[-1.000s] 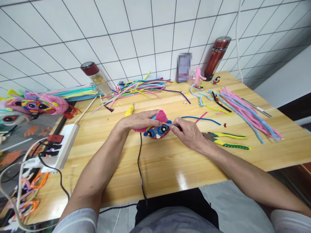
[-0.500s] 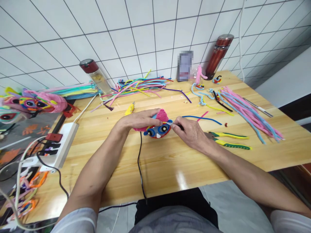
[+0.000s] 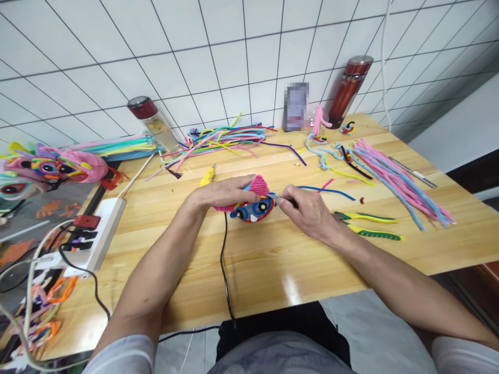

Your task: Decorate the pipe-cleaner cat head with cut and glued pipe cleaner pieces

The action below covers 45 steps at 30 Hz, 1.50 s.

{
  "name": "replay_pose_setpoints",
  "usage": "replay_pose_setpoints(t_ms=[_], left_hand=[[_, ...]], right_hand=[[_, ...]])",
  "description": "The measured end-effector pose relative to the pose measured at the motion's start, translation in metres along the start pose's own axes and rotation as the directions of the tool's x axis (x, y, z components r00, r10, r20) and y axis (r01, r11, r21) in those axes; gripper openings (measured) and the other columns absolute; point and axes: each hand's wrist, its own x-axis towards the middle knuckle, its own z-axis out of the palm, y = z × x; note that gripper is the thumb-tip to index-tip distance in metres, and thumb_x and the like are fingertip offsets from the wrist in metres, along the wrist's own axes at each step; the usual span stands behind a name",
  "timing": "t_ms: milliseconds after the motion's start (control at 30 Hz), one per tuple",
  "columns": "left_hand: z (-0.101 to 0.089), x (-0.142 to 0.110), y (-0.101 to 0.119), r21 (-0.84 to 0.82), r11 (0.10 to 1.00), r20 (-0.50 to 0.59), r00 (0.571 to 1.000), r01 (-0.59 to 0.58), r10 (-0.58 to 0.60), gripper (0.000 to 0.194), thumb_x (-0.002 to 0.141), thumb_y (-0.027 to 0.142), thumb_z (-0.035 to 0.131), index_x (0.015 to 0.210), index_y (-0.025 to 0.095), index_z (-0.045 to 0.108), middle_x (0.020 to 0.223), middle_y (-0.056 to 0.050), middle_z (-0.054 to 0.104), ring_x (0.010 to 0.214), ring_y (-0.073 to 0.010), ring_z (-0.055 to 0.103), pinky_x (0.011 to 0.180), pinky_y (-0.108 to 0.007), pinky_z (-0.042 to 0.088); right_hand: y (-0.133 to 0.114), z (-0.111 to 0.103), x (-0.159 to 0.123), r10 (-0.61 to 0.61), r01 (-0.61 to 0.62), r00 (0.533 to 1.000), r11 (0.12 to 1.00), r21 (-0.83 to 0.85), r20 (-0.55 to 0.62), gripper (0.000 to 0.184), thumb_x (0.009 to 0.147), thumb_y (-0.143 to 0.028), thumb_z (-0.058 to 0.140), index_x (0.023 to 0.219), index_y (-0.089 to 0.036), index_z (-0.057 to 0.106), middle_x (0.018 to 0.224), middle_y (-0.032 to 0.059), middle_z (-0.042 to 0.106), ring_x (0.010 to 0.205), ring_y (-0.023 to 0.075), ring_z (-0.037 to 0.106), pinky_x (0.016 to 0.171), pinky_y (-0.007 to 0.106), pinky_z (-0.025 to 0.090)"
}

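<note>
Above the middle of the table my left hand (image 3: 223, 192) is closed over a pipe-cleaner figure (image 3: 255, 209), its palm down. The figure's face points toward me, with two black-centred eyes, blue rings, a red lower rim and a small white piece; pink ribbed parts rise above and stick out at the left. My right hand (image 3: 306, 209) pinches a slim metal-tipped tool (image 3: 274, 197), whose exact kind I cannot make out. Its tip meets the upper right edge of the face, near a blue loop. The fingers hide most of the handle.
Green-yellow pliers (image 3: 370, 218) lie by my right forearm. A yellow glue gun (image 3: 208, 175) lies behind my left hand. Pink and blue pipe cleaners (image 3: 401, 182) spread at right. Two flasks, a phone (image 3: 296, 106) and more stems stand or lie along the wall; a power strip (image 3: 103, 234) is left.
My right hand and the tool have shifted very slightly to the right, and less of the metal tip shows. The left hand and the figure stay almost still.
</note>
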Motion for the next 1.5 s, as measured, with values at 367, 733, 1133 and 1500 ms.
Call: replay_pose_setpoints(t_ms=[367, 733, 1133, 1500], left_hand=[[-0.001, 0.0, 0.004, -0.021, 1.0, 0.012, 1.0, -0.014, 0.014, 0.051, 0.086, 0.055, 0.061, 0.121, 0.018, 0.064, 0.128, -0.007, 0.071, 0.117, -0.0272, 0.063, 0.109, -0.038, 0.048], [0.0, 0.003, -0.007, 0.008, 0.997, -0.024, 0.996, -0.081, 0.081, 0.065, 0.086, 0.056, 0.059, 0.14, 0.019, 0.062, 0.147, -0.007, 0.065, 0.135, -0.0318, 0.057, 0.12, -0.039, 0.038], [0.0, 0.017, -0.032, -0.626, 0.779, -0.115, 0.992, -0.028, -0.057, 0.08, 0.077, 0.08, 0.07, 0.129, 0.019, 0.069, 0.148, -0.014, 0.065, 0.128, -0.0333, 0.063, 0.098, -0.038, 0.054], [0.002, 0.02, -0.029, -0.707, 0.558, -0.367, 0.9, -0.434, 0.236, 0.086, 0.071, 0.069, 0.086, 0.14, 0.022, 0.063, 0.144, -0.016, 0.067, 0.132, -0.0335, 0.063, 0.111, -0.047, 0.048]], right_hand=[[0.061, -0.009, 0.021, 0.197, -0.225, 0.973, 0.925, -0.305, -0.119, 0.023, 0.101, -0.036, 0.055, 0.093, -0.021, 0.07, 0.088, 0.0111, 0.076, 0.085, 0.0285, 0.069, 0.076, 0.038, 0.048], [0.018, 0.013, 0.009, -0.069, 0.065, 0.998, 0.981, 0.184, 0.014, 0.063, 0.091, -0.055, 0.075, 0.144, -0.026, 0.057, 0.137, 0.013, 0.07, 0.121, 0.03, 0.069, 0.099, 0.048, 0.058], [0.032, 0.03, 0.021, 0.005, -0.042, 0.991, 0.961, 0.274, 0.137, 0.097, 0.064, -0.058, 0.096, 0.147, -0.025, 0.057, 0.149, 0.0144, 0.063, 0.138, 0.04, 0.057, 0.118, 0.056, 0.042], [0.027, 0.001, 0.048, 0.22, -0.154, 0.975, 0.751, 0.642, -0.023, 0.076, 0.069, -0.061, 0.089, 0.131, -0.027, 0.062, 0.129, 0.0066, 0.073, 0.119, 0.0297, 0.068, 0.108, 0.047, 0.053]])
